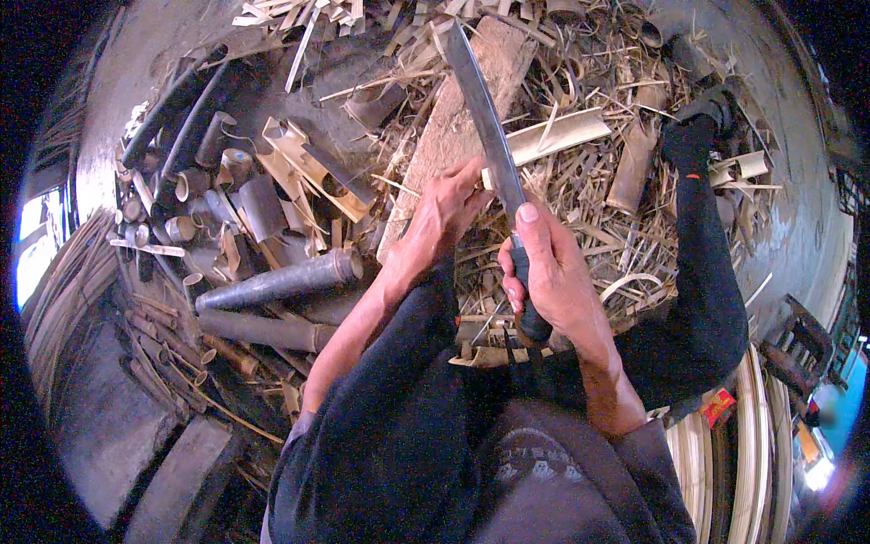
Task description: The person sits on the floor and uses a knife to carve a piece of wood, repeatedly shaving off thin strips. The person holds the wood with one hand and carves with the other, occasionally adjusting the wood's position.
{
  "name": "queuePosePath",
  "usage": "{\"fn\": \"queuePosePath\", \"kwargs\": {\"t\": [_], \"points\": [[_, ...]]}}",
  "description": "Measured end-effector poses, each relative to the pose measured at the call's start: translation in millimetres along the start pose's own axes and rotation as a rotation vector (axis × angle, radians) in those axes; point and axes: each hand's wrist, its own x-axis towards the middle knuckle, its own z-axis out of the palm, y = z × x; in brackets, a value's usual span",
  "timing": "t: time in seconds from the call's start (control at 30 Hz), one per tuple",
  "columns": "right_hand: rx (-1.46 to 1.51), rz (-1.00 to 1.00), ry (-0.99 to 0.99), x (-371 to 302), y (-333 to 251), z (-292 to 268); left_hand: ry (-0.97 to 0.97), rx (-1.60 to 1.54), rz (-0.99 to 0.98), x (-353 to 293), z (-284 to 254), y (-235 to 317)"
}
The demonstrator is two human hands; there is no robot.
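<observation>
My right hand (555, 270) is wrapped around the dark handle of a long machete (483, 111), thumb at the base of the blade. The blade points away from me and leans slightly left. It crosses over a pale split bamboo piece (569, 134), which reaches out to the right. My left hand (446, 205) has its fingers closed on the near end of that bamboo piece, close beside the blade. Whether the edge touches the bamboo, I cannot tell. Beyond my left hand a rough wooden plank (435, 136) lies on the floor.
Shavings and splinters (598, 204) cover the floor between my legs. Several dark bamboo tubes (272, 283) and cut sections lie at left, with thin sticks (68, 295) bundled farther left. Long bamboo strips (750, 444) stand at lower right. My outstretched leg (702, 245) bounds the right side.
</observation>
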Motion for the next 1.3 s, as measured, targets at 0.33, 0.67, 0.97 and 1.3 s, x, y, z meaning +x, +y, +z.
{"fn": "queuePosePath", "kwargs": {"t": [0.33,0.67,0.97,1.3], "points": [[-0.195,-0.261,0.084,6.5,14.6,4.6,0.040,0.018,0.058,4.2,0.1,-1.9],[-0.296,-0.359,0.107,20.1,23.2,11.4,0.107,0.022,0.120,13.7,-7.3,-2.2],[-0.401,-0.423,0.136,4.9,20.5,27.0,0.190,-0.066,0.031,-8.7,7.2,-20.3],[-0.611,-0.289,0.159,39.3,68.4,25.2,0.575,-0.280,-0.401,-37.9,-5.2,-1.9]]}}
